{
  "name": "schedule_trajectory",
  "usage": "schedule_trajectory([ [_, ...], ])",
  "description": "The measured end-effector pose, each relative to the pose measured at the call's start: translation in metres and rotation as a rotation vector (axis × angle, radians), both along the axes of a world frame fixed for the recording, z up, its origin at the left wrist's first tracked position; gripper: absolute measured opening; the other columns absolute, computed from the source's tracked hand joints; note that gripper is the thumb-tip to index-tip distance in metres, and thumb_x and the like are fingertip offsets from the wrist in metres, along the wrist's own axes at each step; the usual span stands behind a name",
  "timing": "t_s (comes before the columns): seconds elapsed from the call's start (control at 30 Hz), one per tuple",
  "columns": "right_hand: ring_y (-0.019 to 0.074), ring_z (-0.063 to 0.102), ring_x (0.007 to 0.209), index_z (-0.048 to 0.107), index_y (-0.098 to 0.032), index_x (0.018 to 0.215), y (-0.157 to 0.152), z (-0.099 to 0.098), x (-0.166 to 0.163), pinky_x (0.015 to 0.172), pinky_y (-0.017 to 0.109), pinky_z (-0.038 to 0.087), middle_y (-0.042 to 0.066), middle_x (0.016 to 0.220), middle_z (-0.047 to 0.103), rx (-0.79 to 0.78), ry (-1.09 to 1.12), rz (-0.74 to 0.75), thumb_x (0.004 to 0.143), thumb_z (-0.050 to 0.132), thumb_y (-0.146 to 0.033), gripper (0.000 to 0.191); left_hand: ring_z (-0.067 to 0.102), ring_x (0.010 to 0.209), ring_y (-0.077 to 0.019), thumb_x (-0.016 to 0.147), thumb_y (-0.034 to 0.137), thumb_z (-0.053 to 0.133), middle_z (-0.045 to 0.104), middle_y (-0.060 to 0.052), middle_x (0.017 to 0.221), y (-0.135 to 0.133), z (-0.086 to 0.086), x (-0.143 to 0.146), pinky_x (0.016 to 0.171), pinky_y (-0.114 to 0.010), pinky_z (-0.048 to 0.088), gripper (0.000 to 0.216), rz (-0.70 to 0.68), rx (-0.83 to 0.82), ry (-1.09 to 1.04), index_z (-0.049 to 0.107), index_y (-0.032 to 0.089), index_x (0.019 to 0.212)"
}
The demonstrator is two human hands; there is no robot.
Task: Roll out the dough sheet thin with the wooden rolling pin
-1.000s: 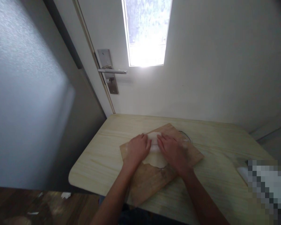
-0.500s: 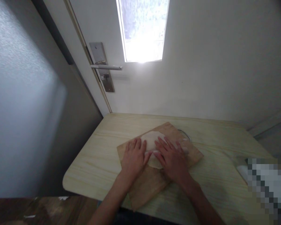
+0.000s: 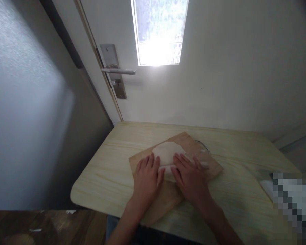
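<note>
A flattened sheet of pale dough (image 3: 167, 151) lies on a wooden cutting board (image 3: 159, 206), set askew on the table. Across the near part of the dough runs a thin, light rolling pin (image 3: 169, 168), mostly hidden beneath my hands. My left hand (image 3: 147, 173) rests over its left part, fingers stretched forward. On its right part lies my right hand (image 3: 190, 173), fingers extended and slightly spread. Both thumbs point inward, leaving a short stretch of the pin showing between them. The pin's right end sticks out past my right hand.
The light wood-grain table (image 3: 104, 177) has a rounded left corner. A metal loop (image 3: 204, 146) is at the board's far right edge. Behind the table stands a white door with a lever handle (image 3: 119, 71). A blurred-out object (image 3: 293, 194) lies at the right.
Both hands and the rolling pin have come slightly toward me over the dough, so more of its far part shows. The whole view has shifted a little.
</note>
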State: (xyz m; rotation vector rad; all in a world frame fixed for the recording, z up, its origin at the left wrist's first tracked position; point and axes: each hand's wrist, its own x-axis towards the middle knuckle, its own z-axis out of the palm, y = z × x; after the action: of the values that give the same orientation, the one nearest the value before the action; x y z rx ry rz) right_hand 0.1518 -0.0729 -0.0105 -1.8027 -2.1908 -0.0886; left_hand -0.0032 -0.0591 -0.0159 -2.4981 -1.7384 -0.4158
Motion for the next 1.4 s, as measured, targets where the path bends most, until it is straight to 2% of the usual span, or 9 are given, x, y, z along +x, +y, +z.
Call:
schedule_trajectory([
  [0.1,0.0202,0.036,0.12,0.037,-0.014,0.128,-0.035,-0.015,0.006,0.1,0.044,0.014,0.007,0.13,0.043,0.056,-0.03,0.059,0.088,0.029,-0.039,0.048,0.033,0.122,-0.0254,0.085,0.036,0.037,0.035,-0.007,0.135,-0.034,-0.012,-0.005,0.097,-0.043,0.028,0.046,-0.061,0.092,0.061,0.034,0.022,0.129],
  [0.2,0.0198,0.032,0.122,0.031,-0.015,0.131,-0.036,-0.02,0.01,0.101,0.045,0.012,0.006,0.134,0.038,0.074,-0.059,0.088,0.088,0.028,-0.042,0.051,0.027,0.125,-0.0275,0.085,0.038,0.039,0.029,-0.006,0.139,-0.033,-0.012,-0.007,0.097,-0.044,0.028,0.05,-0.099,0.104,0.098,0.029,0.023,0.132],
  [0.47,0.0245,0.033,0.122,0.045,-0.014,0.123,0.066,0.011,-0.002,0.098,0.044,0.021,0.01,0.132,0.041,-0.051,-0.067,-0.025,0.089,0.025,-0.039,0.047,0.042,0.115,-0.0224,0.089,0.04,0.023,0.052,-0.011,0.121,0.073,0.018,0.007,0.092,-0.034,0.034,0.044,0.085,-0.142,-0.064,0.052,0.015,0.111],
  [0.6,0.0231,0.039,0.118,0.047,-0.013,0.121,0.088,0.018,-0.002,0.094,0.037,0.029,0.011,0.128,0.045,-0.105,-0.048,-0.011,0.088,0.027,-0.039,0.047,0.056,0.096,-0.017,0.091,0.038,0.018,0.062,-0.008,0.104,0.094,0.025,0.006,0.08,-0.026,0.041,0.046,0.078,-0.222,-0.107,0.057,0.017,0.1],
  [0.77,0.0227,0.043,0.113,0.052,-0.017,0.116,0.042,0.012,-0.003,0.095,0.042,0.024,0.009,0.124,0.05,-0.072,-0.022,-0.007,0.089,0.026,-0.034,0.042,0.052,0.103,-0.0215,0.089,0.039,0.026,0.057,-0.008,0.114,0.051,0.021,0.002,0.085,-0.034,0.039,0.04,0.04,-0.167,-0.032,0.054,0.019,0.108],
  [0.93,0.0204,0.042,0.113,0.043,-0.026,0.124,-0.03,-0.014,-0.005,0.099,0.044,0.011,0.001,0.123,0.051,0.095,0.032,0.007,0.087,0.033,-0.039,0.04,0.033,0.122,-0.0258,0.087,0.036,0.032,0.04,-0.009,0.132,-0.014,-0.006,-0.008,0.096,-0.044,0.029,0.044,0.005,0.043,0.084,0.039,0.018,0.127],
  [1.03,0.0184,0.037,0.117,0.036,-0.028,0.128,-0.043,-0.024,-0.001,0.1,0.042,0.006,-0.001,0.129,0.045,0.124,0.008,0.06,0.087,0.031,-0.042,0.043,0.027,0.125,-0.0282,0.086,0.039,0.034,0.031,-0.008,0.138,-0.028,-0.015,-0.014,0.097,-0.05,0.025,0.05,-0.015,0.12,0.12,0.029,0.021,0.132],
  [1.23,0.0197,0.033,0.121,0.038,-0.025,0.127,0.019,-0.003,0.005,0.099,0.045,0.014,0.001,0.133,0.039,-0.01,-0.023,0.121,0.088,0.024,-0.045,0.045,0.038,0.118,-0.025,0.088,0.04,0.026,0.044,-0.007,0.129,0.024,0.006,-0.004,0.096,-0.044,0.03,0.043,0.019,-0.085,0.11,0.043,0.022,0.123],
  [1.4,0.0229,0.037,0.118,0.047,-0.017,0.12,0.073,0.016,-0.004,0.095,0.042,0.025,0.011,0.128,0.045,-0.041,-0.078,0.03,0.088,0.026,-0.043,0.047,0.041,0.117,-0.0231,0.09,0.042,0.017,0.05,-0.009,0.123,0.074,0.02,0.002,0.093,-0.038,0.035,0.048,0.052,-0.168,0.039,0.049,0.018,0.116],
])
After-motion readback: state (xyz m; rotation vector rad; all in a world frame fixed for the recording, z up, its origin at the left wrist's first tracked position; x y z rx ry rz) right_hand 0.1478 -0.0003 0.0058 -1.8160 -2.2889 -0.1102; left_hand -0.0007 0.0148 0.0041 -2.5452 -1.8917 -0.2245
